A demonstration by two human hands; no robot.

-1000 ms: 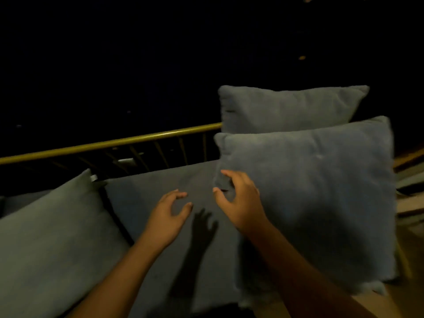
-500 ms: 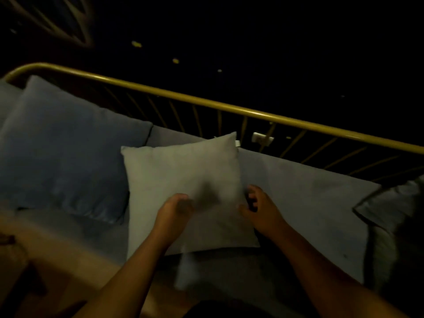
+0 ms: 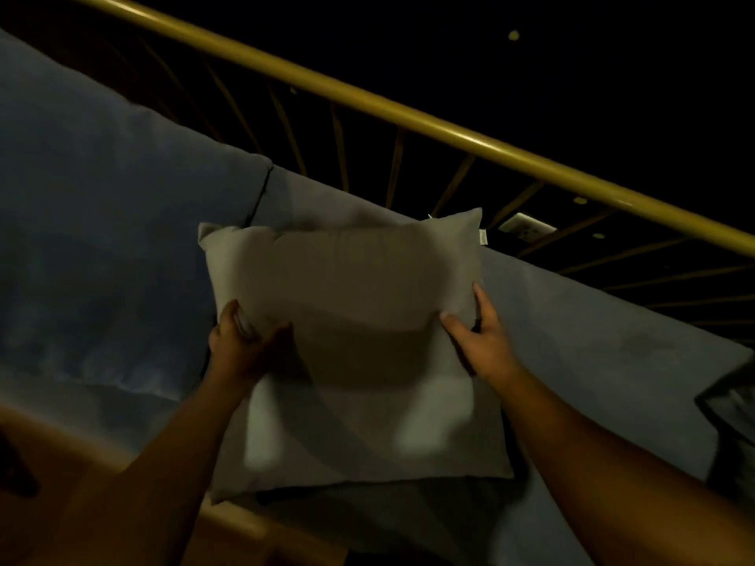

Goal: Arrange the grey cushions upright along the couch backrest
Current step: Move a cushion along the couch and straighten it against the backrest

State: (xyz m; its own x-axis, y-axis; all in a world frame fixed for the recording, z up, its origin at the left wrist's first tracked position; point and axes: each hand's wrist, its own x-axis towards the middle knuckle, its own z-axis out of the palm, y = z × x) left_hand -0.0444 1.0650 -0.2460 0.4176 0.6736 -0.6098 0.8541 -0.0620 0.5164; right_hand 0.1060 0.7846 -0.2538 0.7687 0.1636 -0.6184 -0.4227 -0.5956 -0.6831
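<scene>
A small light grey cushion (image 3: 347, 279) lies in the middle of the couch seat (image 3: 592, 361), its far edge near the backrest. My left hand (image 3: 245, 349) grips its left edge, thumb on top. My right hand (image 3: 478, 341) grips its right edge the same way. A large blue-grey cushion (image 3: 102, 239) leans at the left, next to the small one. A corner of another grey cushion (image 3: 731, 406) shows at the right edge. The brass backrest rail (image 3: 408, 112) with thin spokes runs diagonally behind the seat.
The room is dim and the space behind the rail is black. A white wall socket (image 3: 527, 228) shows through the spokes. The couch's wooden front edge (image 3: 102, 463) runs along the lower left.
The view has swung from the right-hand cushions to the left part of the couch. Both hands have closed on the sides of the small cushion, which now looks closer and larger.
</scene>
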